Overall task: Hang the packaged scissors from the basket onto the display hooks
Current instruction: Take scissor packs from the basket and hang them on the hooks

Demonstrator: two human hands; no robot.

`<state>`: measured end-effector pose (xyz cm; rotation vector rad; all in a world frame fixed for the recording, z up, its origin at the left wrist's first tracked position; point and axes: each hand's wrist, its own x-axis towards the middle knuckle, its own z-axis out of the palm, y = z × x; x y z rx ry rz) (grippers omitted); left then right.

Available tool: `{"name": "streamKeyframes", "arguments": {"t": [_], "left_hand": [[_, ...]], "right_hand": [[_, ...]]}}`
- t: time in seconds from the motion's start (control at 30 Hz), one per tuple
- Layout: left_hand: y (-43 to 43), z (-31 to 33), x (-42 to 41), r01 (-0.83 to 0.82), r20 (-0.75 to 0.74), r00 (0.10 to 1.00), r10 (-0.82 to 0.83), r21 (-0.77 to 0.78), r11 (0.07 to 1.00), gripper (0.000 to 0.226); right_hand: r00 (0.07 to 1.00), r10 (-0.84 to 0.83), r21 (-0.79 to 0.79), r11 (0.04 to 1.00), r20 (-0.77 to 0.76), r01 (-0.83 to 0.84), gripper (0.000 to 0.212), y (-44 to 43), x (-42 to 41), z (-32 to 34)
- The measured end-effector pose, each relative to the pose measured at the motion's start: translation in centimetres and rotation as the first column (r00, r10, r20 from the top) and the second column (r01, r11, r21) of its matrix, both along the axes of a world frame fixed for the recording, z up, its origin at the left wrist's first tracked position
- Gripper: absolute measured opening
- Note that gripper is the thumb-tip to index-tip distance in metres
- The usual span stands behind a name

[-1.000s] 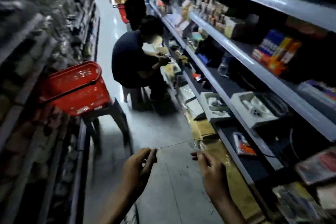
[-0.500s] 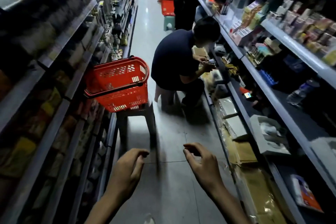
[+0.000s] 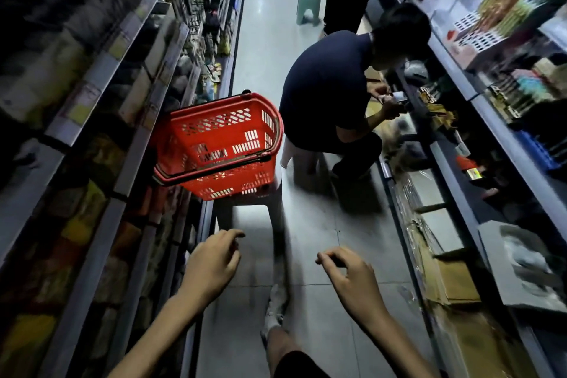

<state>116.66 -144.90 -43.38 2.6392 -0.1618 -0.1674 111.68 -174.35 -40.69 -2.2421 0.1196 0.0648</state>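
The view has swung towards the aisle, and the red basket point(image 3: 221, 144) is now closer, at twelve o'clock from the hands, on a stool point(image 3: 276, 209). The thin clear thing both hands pinched a second ago is gone. The left hand point(image 3: 211, 264) and the right hand point(image 3: 352, 281) reach forward, each grip loosely curled and holding nothing. I judge the person goes for the next packaged scissors. The basket's inside is hidden, so I cannot see them.

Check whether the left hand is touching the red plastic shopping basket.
Apart. The head view shows the left hand well below the red plastic shopping basket, with the grey stool and floor tile between them.
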Motion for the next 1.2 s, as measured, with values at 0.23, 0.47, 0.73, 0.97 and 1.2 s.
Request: {"name": "streamKeyframes", "arguments": {"t": [0.23,0.47,0.73,0.97,1.2], "left_hand": [[1.2,-2.4,15.6,0.122,-0.033,0.993,-0.118,0.275,0.954,0.052],[2.6,-5.4,27.2,0.120,-0.045,0.993,-0.111,0.399,0.909,0.075],[3.1,-11.2,33.5,0.241,-0.297,0.944,-0.145,0.317,0.917,0.072],[4.6,-14.0,34.2,0.288,-0.252,0.943,-0.218,0.286,0.914,0.084],[4.9,-14.8,34.2,0.260,-0.230,0.952,-0.204,0.248,0.933,0.067]], "right_hand": [[1.000,-0.028,-0.044,0.999,0.006,0.028,0.018,0.3,13.0,-0.9],[0.998,-0.011,-0.102,0.995,-0.064,0.005,0.032,2.1,22.5,-0.4],[0.990,0.016,-0.212,0.976,-0.138,-0.045,0.036,4.9,30.4,-1.5],[0.958,0.188,-0.296,0.923,-0.215,-0.247,0.023,9.2,38.3,-3.4],[0.764,0.552,-0.450,0.619,-0.335,-0.644,0.022,13.9,49.0,-8.3]]}}
